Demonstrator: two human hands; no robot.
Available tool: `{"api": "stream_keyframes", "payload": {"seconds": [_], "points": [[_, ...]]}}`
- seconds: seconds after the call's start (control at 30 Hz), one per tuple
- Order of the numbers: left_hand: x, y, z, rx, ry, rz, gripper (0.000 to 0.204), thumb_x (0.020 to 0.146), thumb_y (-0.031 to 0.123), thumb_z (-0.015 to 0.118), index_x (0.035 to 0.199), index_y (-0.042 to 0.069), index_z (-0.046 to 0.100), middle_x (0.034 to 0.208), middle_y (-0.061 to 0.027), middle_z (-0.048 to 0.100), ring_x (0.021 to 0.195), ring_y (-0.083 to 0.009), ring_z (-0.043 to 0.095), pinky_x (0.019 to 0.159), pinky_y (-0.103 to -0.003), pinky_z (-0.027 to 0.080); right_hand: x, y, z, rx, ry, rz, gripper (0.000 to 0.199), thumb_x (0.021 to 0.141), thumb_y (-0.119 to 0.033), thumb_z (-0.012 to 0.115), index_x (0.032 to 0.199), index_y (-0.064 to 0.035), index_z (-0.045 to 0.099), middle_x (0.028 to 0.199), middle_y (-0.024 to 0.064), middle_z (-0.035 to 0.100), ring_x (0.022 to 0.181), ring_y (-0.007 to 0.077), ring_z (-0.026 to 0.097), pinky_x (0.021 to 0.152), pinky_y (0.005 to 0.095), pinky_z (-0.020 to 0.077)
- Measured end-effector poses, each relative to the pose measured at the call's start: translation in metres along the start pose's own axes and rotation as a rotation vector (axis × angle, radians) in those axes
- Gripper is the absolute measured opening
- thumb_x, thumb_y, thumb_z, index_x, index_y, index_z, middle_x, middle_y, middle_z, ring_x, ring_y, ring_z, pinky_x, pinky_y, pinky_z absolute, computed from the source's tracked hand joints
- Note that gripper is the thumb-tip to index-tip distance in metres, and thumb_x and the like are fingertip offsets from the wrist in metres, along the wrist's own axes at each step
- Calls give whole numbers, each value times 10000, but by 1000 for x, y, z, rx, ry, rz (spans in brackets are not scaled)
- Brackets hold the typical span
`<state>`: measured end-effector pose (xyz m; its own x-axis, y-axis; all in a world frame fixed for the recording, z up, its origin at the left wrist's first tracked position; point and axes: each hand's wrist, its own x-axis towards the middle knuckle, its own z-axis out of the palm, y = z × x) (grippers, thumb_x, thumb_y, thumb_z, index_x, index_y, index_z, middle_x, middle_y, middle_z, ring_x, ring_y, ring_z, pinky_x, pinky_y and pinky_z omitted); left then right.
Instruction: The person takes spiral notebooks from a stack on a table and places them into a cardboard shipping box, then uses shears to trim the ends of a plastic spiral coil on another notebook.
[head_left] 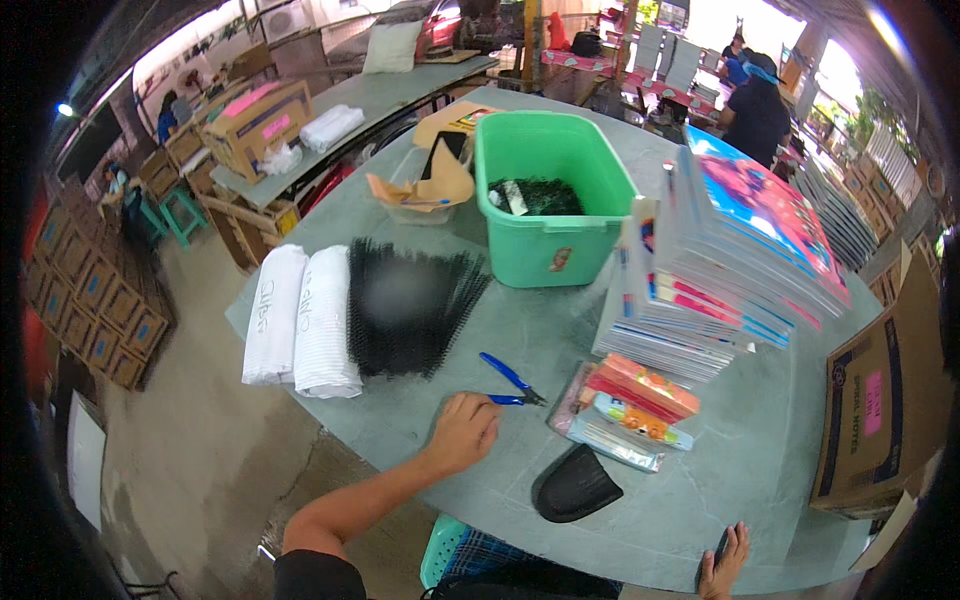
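My left hand (465, 432) rests on the table with its fingers curled in, touching the lower handle of the blue-handled nippers (513, 378). The nippers lie spread, jaws pointing right. At the table's near right edge is my right hand (730, 563), thumb and fingers around a dark, narrow piece (713, 560) that is partly hidden. A black rounded pad (577, 486) lies between the hands. Beyond it sit a shiny red-orange box (645, 387) and flat colourful packets (625, 435). Left of the nippers spreads a bundle of black netted strips (412, 308).
Two white rolled cloths (325, 320) lie at the left. A green tub (553, 250) holding dark bits stands at the back, beside a small container with brown paper (425, 190). Tall stacked books (750, 235) and a cardboard box (885, 400) stand right. Another person (757, 115) sits farther off.
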<state>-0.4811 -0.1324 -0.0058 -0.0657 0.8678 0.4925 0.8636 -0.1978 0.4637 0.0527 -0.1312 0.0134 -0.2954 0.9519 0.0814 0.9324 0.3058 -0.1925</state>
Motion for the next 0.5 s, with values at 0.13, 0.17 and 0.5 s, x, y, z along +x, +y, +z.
{"api": "stream_keyframes", "payload": {"seconds": [0.13, 0.17, 0.5], "points": [[-3, -4, -4, 3, 14, 96, 248, 722, 89, 611, 963, 49, 567, 982, -122, 502, 924, -291, 479, 780, -399, 393, 2, -14, -3, 59, -5, 137, 630, 875, -458, 415, 1303, 1, 366, 1401, 212, 269, 1308, 365, 216, 1056, 481, 137], [-3, -1, -8, 13, 28, 120, 248, 720, 87, 611, 962, 49, 569, 981, -120, 503, 924, -286, 478, 777, -397, 394, 1, -7, 3, 15, 49, 239, 632, 877, -458, 413, 1305, 5, 363, 1398, 211, 275, 1301, 365, 231, 1055, 467, 152], [-9, 0, -12, 36, -245, 119, 255, 743, 141, 604, 981, 58, 568, 1052, -125, 495, 1005, -310, 448, 825, -418, 371, -11, 35, 27, -101, 158, 543, 583, 896, -413, 405, 1315, -9, 362, 1395, 189, 297, 1285, 353, 268, 1053, 431, 192]]}}
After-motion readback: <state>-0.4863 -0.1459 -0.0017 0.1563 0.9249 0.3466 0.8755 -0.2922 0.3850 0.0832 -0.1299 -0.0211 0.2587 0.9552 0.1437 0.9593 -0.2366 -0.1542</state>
